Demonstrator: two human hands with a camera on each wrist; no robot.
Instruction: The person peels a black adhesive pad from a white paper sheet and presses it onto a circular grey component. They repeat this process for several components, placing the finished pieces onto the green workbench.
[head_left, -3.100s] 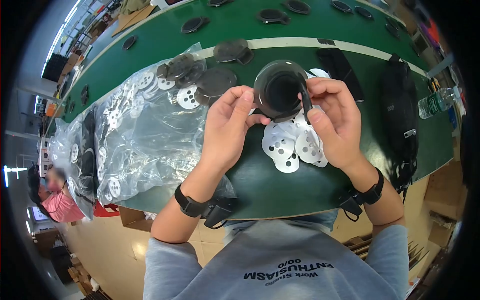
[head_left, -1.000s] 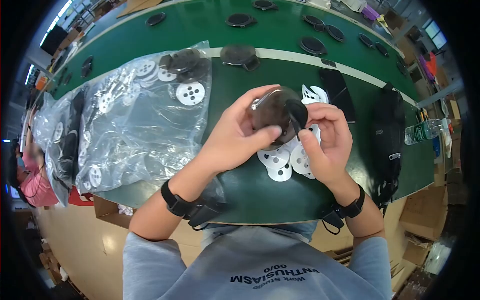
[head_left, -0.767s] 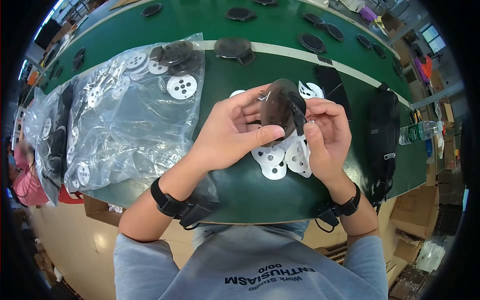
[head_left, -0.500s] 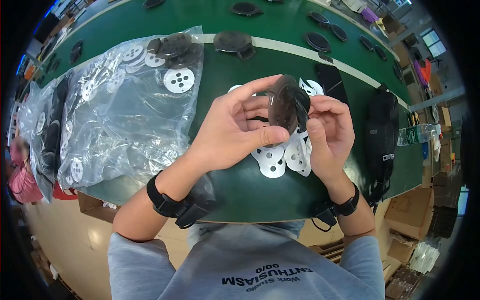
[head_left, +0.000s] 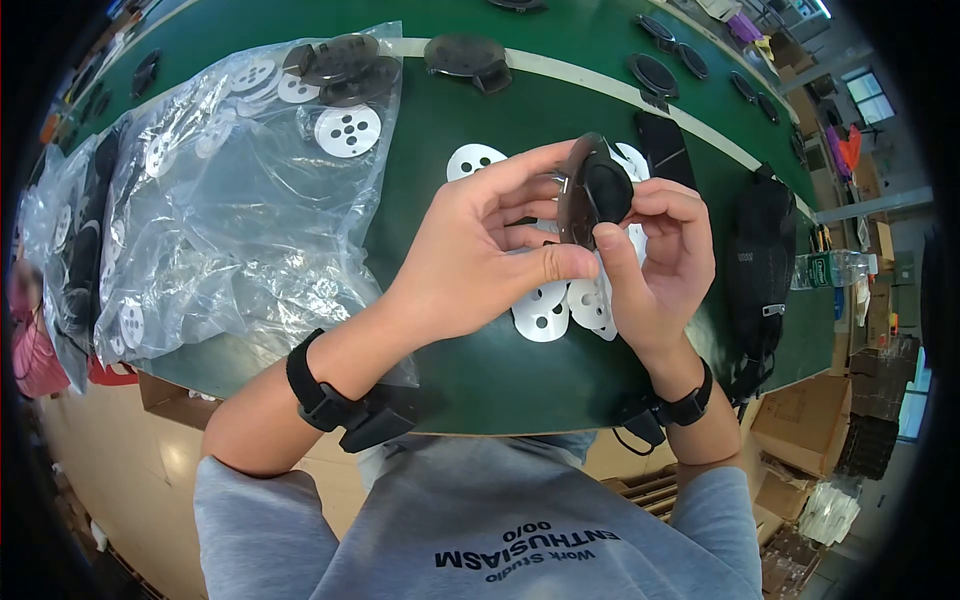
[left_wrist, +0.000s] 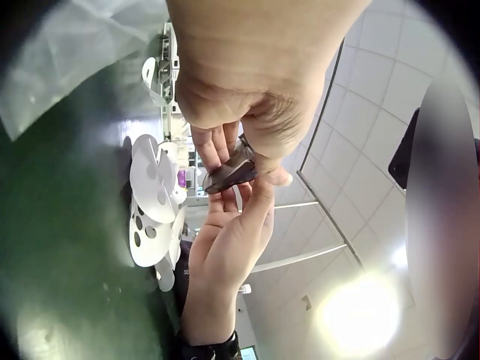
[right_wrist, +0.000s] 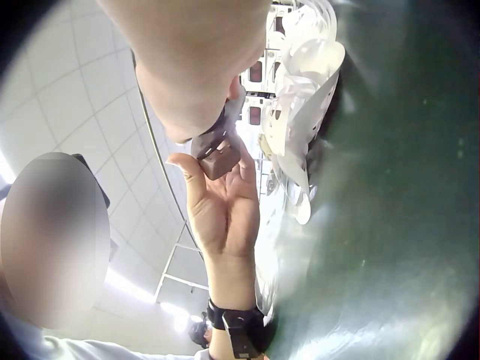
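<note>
My left hand (head_left: pixel 455 250) grips a round, smoky see-through plastic shell (head_left: pixel 577 200) by its edge, thumb on the near side and fingers behind. The shell stands nearly edge-on over a loose pile of white perforated discs (head_left: pixel 540 315). Against its right face sits a rounded black piece (head_left: pixel 608 188), which my right hand (head_left: pixel 665 260) pinches between thumb and fingertips. I cannot tell whether the black piece is fixed to the shell. In the left wrist view the shell (left_wrist: pixel 231 172) lies between both hands' fingers. Another white disc (head_left: pixel 474 160) lies behind my left hand.
At left lies a clear plastic bag (head_left: pixel 260 230) with white discs and smoky shells at its far end. Another smoky shell (head_left: pixel 467 60) sits by the white table strip. A black flat object (head_left: pixel 662 145), a black zipped pouch (head_left: pixel 765 285) and a bottle (head_left: pixel 830 269) stand to the right.
The shell has turned from facing up to nearly edge-on, my left thumb now across its near side. A smoky shell by the bag's right edge is gone from there since the oldest frame.
</note>
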